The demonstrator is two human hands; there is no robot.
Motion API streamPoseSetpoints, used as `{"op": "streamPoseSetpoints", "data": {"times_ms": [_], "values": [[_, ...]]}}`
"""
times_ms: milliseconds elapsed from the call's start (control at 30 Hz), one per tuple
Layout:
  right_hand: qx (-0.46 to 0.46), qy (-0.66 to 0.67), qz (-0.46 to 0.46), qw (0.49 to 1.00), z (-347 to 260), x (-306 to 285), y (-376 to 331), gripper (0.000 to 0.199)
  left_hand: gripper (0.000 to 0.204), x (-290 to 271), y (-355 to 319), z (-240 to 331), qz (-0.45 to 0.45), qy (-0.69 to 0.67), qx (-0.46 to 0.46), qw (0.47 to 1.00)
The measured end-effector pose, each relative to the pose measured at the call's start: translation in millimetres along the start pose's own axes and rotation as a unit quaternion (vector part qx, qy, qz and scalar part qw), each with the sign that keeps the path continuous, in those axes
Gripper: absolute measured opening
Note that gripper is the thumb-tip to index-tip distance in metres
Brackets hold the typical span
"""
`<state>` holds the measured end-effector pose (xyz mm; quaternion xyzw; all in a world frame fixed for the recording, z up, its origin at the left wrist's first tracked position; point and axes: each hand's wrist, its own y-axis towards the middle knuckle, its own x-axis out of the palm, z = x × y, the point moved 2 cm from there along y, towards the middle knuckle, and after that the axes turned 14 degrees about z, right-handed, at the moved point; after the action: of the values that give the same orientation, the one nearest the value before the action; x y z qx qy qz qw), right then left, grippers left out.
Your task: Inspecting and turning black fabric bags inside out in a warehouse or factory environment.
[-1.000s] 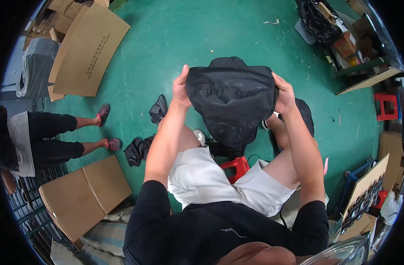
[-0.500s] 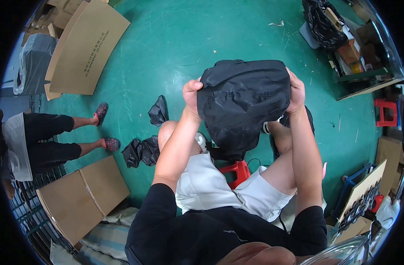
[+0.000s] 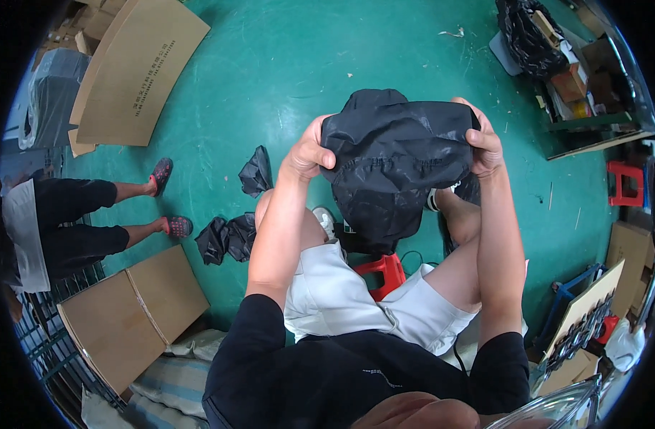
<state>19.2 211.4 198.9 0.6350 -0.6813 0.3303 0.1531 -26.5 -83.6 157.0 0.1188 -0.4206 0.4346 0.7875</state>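
A black fabric cover (image 3: 402, 136) with a gathered elastic seam is stretched between my two hands, over my knees. My left hand (image 3: 309, 151) is closed on its left edge, thumb lying on the near face. At the opposite edge my right hand (image 3: 487, 146) grips the cloth, its thumb also on top and the other fingers partly behind. Below the gathered seam, a looser part of the cloth hangs down between my legs. A red plastic stool (image 3: 392, 274) shows just under it, and a dark thing behind the hanging cloth is mostly hidden.
Crumpled black cloth pieces (image 3: 227, 238) lie on the green floor by my left leg. Another person's legs (image 3: 91, 218) are at left, near cardboard sheets (image 3: 138, 79) and a carton (image 3: 138, 307). At right stand a cluttered shelf (image 3: 588, 121) and a red stool (image 3: 625, 183).
The cover has tilted and its gathered seam sits slightly lower. My right thumb has come round onto the near face, and my left thumb has shifted down along the edge.
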Motion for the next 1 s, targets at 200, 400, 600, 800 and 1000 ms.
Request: {"op": "streamPoseSetpoints", "data": {"times_ms": [200, 400, 600, 800, 1000], "values": [[0.03, -0.197, 0.037, 0.979, -17, -8, -4, 0.036, 0.071, 4, 0, 10, 0.007, 0.114, 0.019, 0.993], [0.056, -0.235, -0.02, 0.97, -22, 3, -13, 0.045, 0.067, -3, 5, 8, 0.04, 0.119, 0.016, 0.992], [0.049, -0.284, 0.003, 0.958, -25, 4, -16, 0.056, 0.06, 18, 6, 14, 0.024, 0.179, -0.003, 0.983], [0.06, -0.26, 0.023, 0.964, -23, 3, -16, 0.044, 0.051, 10, 9, 14, 0.023, 0.297, 0.016, 0.954], [-0.01, -0.29, 0.037, 0.956, -35, 1, -17, 0.036, 0.051, 2, 10, 24, 0.041, 0.259, 0.05, 0.964]]}}
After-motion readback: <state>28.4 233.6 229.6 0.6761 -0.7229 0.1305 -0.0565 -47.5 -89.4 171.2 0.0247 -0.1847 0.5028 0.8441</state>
